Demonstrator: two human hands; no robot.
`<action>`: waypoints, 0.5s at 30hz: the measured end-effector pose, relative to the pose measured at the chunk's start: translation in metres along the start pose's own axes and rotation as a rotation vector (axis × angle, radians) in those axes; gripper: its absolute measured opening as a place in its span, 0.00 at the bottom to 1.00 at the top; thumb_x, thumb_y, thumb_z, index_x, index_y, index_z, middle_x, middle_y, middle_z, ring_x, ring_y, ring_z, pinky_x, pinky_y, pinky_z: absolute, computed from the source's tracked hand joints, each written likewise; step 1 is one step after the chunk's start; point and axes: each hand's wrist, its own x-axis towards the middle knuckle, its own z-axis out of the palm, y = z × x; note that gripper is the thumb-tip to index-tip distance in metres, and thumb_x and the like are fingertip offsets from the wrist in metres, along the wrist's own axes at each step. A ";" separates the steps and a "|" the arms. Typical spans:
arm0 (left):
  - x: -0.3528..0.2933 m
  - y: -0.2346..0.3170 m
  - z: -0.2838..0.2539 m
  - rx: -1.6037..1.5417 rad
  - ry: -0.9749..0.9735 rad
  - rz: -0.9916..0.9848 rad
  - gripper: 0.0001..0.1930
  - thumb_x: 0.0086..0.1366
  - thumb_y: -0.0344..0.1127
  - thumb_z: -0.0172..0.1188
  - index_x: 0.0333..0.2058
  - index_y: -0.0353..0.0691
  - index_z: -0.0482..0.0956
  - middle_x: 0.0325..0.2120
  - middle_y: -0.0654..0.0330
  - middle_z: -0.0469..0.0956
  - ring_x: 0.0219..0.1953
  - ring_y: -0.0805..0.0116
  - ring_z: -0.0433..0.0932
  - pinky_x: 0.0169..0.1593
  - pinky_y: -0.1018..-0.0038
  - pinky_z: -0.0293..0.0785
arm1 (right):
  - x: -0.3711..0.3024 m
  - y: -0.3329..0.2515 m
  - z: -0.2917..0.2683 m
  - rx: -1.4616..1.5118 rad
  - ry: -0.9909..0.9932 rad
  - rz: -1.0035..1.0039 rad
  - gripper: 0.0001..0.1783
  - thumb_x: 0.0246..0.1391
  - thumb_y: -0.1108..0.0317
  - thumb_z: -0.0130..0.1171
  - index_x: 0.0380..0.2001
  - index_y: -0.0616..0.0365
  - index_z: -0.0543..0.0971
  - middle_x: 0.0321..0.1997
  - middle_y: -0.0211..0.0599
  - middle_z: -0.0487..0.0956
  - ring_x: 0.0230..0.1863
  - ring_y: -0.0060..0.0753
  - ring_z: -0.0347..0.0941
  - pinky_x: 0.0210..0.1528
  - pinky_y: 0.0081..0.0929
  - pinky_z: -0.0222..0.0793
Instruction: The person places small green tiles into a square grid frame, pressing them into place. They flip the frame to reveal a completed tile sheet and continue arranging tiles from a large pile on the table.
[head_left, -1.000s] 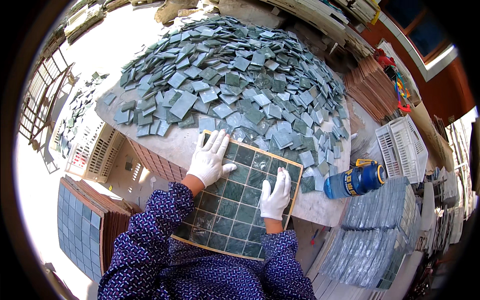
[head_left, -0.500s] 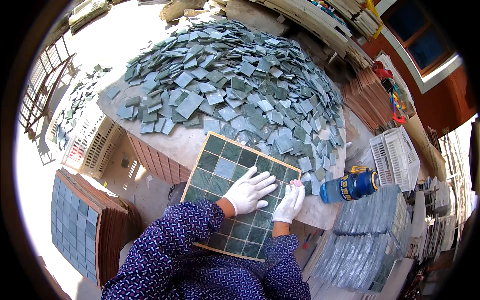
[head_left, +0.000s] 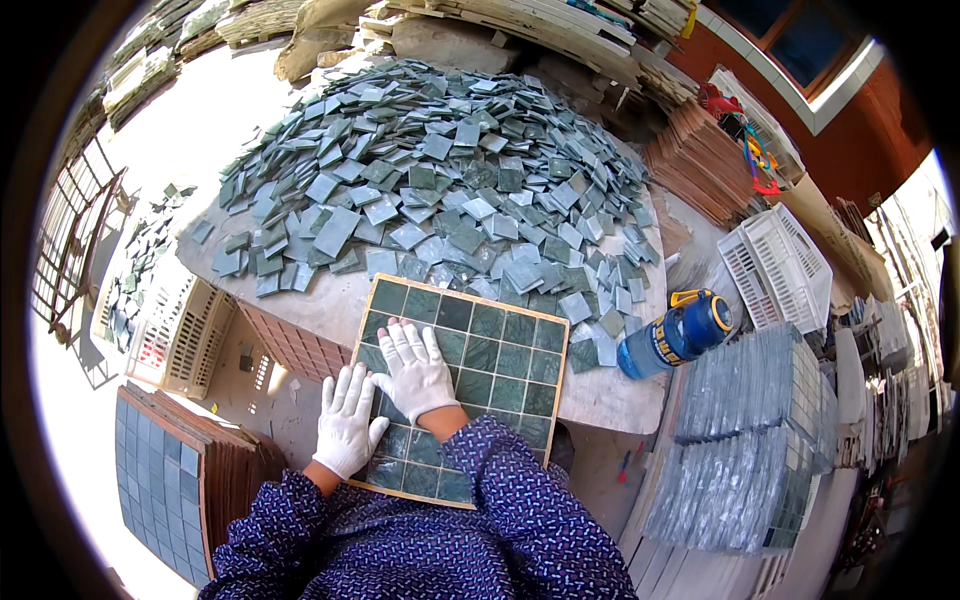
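Note:
A wooden-edged board [head_left: 500, 372] set with rows of square dark green tiles lies before me, its far edge over the table. My right hand [head_left: 415, 375], in a white glove, rests flat on the tiles near the board's left side, fingers stretched out. Beside it my left hand [head_left: 347, 425], gloved the same way, lies along the board's left edge with straight fingers. The two hands touch or nearly touch at the thumbs. Some tiles are hidden under them. Beyond the board, a big heap of loose green-grey stone tiles [head_left: 420, 175] covers much of the table [head_left: 620, 400].
A blue bottle [head_left: 665, 340] stands tilted in view at the table's right edge. Plastic-wrapped tile stacks [head_left: 740, 430] and a white crate [head_left: 775, 270] are on the right. At left are stacked tiled boards [head_left: 160, 470] and a pale crate [head_left: 180, 335] of tiles.
Both hands have moved left over the board: the right from its right edge onto the tiles, the left from the middle to the left edge. The board has turned slightly.

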 end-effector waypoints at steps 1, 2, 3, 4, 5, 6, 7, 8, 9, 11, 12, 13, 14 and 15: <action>-0.018 0.005 -0.002 -0.063 0.005 -0.110 0.40 0.59 0.49 0.57 0.63 0.30 0.56 0.65 0.42 0.53 0.68 0.45 0.49 0.69 0.51 0.40 | 0.007 -0.013 0.000 0.062 -0.065 -0.120 0.42 0.52 0.42 0.54 0.64 0.55 0.61 0.70 0.41 0.58 0.72 0.39 0.50 0.72 0.44 0.38; -0.030 0.006 -0.004 -0.053 -0.039 -0.103 0.40 0.59 0.50 0.57 0.63 0.29 0.56 0.65 0.41 0.52 0.68 0.45 0.49 0.69 0.51 0.40 | 0.010 -0.011 0.000 0.073 -0.073 -0.129 0.42 0.53 0.42 0.54 0.65 0.55 0.61 0.70 0.42 0.58 0.71 0.39 0.51 0.72 0.44 0.39; -0.040 0.006 -0.007 -0.041 -0.089 -0.104 0.41 0.59 0.50 0.56 0.63 0.29 0.55 0.65 0.41 0.52 0.68 0.44 0.49 0.69 0.51 0.40 | 0.010 -0.009 0.001 0.093 -0.087 -0.141 0.42 0.53 0.43 0.54 0.65 0.55 0.61 0.70 0.42 0.59 0.71 0.39 0.51 0.72 0.44 0.39; -0.050 0.005 -0.009 -0.051 -0.094 -0.106 0.41 0.59 0.50 0.56 0.63 0.29 0.55 0.65 0.41 0.51 0.68 0.44 0.49 0.69 0.51 0.40 | 0.008 0.001 -0.007 0.068 -0.085 -0.095 0.42 0.53 0.42 0.54 0.65 0.55 0.61 0.70 0.42 0.58 0.72 0.39 0.50 0.72 0.43 0.38; -0.057 0.004 -0.010 -0.061 -0.098 -0.109 0.40 0.59 0.50 0.56 0.63 0.29 0.55 0.65 0.41 0.51 0.68 0.45 0.49 0.69 0.51 0.40 | 0.003 0.021 -0.019 -0.006 -0.042 -0.008 0.42 0.54 0.41 0.53 0.65 0.56 0.60 0.71 0.41 0.57 0.72 0.40 0.49 0.73 0.42 0.37; -0.068 0.003 -0.012 -0.068 -0.112 -0.125 0.40 0.59 0.51 0.56 0.63 0.29 0.55 0.65 0.41 0.51 0.68 0.45 0.49 0.69 0.51 0.41 | -0.007 0.046 -0.029 -0.024 0.005 0.101 0.42 0.55 0.41 0.52 0.65 0.56 0.60 0.71 0.43 0.56 0.73 0.41 0.47 0.73 0.42 0.36; -0.070 0.004 -0.015 -0.059 -0.116 -0.133 0.40 0.59 0.50 0.56 0.63 0.29 0.55 0.65 0.42 0.52 0.68 0.45 0.49 0.69 0.51 0.41 | -0.019 0.071 -0.041 -0.106 0.013 0.217 0.42 0.55 0.40 0.51 0.66 0.57 0.59 0.71 0.44 0.55 0.73 0.44 0.46 0.72 0.42 0.36; -0.071 0.005 -0.015 -0.066 -0.099 -0.125 0.40 0.59 0.50 0.56 0.63 0.29 0.55 0.65 0.42 0.52 0.68 0.45 0.49 0.69 0.51 0.42 | -0.035 0.095 -0.048 -0.167 0.029 0.321 0.44 0.55 0.39 0.50 0.66 0.59 0.59 0.72 0.46 0.54 0.73 0.45 0.45 0.73 0.42 0.34; -0.070 0.005 -0.014 -0.074 -0.079 -0.107 0.40 0.59 0.50 0.56 0.63 0.29 0.55 0.65 0.42 0.52 0.68 0.45 0.49 0.69 0.52 0.42 | -0.053 0.115 -0.060 -0.205 -0.038 0.408 0.45 0.55 0.39 0.50 0.66 0.60 0.58 0.72 0.47 0.54 0.73 0.47 0.44 0.73 0.43 0.34; -0.064 0.005 -0.010 -0.109 -0.042 -0.089 0.40 0.59 0.49 0.57 0.63 0.30 0.55 0.65 0.42 0.52 0.68 0.45 0.50 0.68 0.51 0.43 | -0.085 0.131 -0.070 -0.190 0.017 0.394 0.44 0.55 0.41 0.52 0.65 0.62 0.58 0.71 0.51 0.53 0.72 0.51 0.46 0.72 0.47 0.36; -0.063 0.002 -0.011 -0.111 -0.036 -0.098 0.40 0.58 0.49 0.57 0.63 0.30 0.55 0.65 0.42 0.53 0.68 0.45 0.51 0.68 0.51 0.44 | -0.095 0.124 -0.064 -0.195 0.020 0.373 0.44 0.54 0.42 0.53 0.65 0.62 0.58 0.71 0.52 0.54 0.72 0.51 0.47 0.72 0.47 0.36; -0.058 0.004 -0.009 -0.130 -0.026 -0.090 0.40 0.58 0.49 0.57 0.63 0.30 0.55 0.65 0.42 0.53 0.67 0.45 0.51 0.68 0.51 0.44 | -0.109 0.119 -0.066 -0.222 0.023 0.365 0.45 0.53 0.42 0.55 0.65 0.62 0.58 0.71 0.52 0.54 0.71 0.51 0.48 0.72 0.48 0.37; -0.058 0.005 -0.010 -0.145 -0.011 -0.097 0.40 0.58 0.48 0.57 0.63 0.30 0.55 0.65 0.42 0.53 0.67 0.45 0.51 0.68 0.53 0.45 | -0.119 0.103 -0.066 -0.256 -0.001 0.326 0.46 0.52 0.42 0.56 0.65 0.63 0.59 0.70 0.52 0.54 0.71 0.51 0.48 0.71 0.48 0.38; -0.056 0.005 -0.012 -0.159 0.003 -0.101 0.39 0.59 0.47 0.57 0.63 0.30 0.56 0.65 0.42 0.53 0.67 0.44 0.51 0.68 0.54 0.46 | -0.125 0.081 -0.065 -0.291 -0.024 0.291 0.47 0.50 0.41 0.57 0.64 0.63 0.59 0.70 0.52 0.55 0.71 0.51 0.49 0.71 0.48 0.39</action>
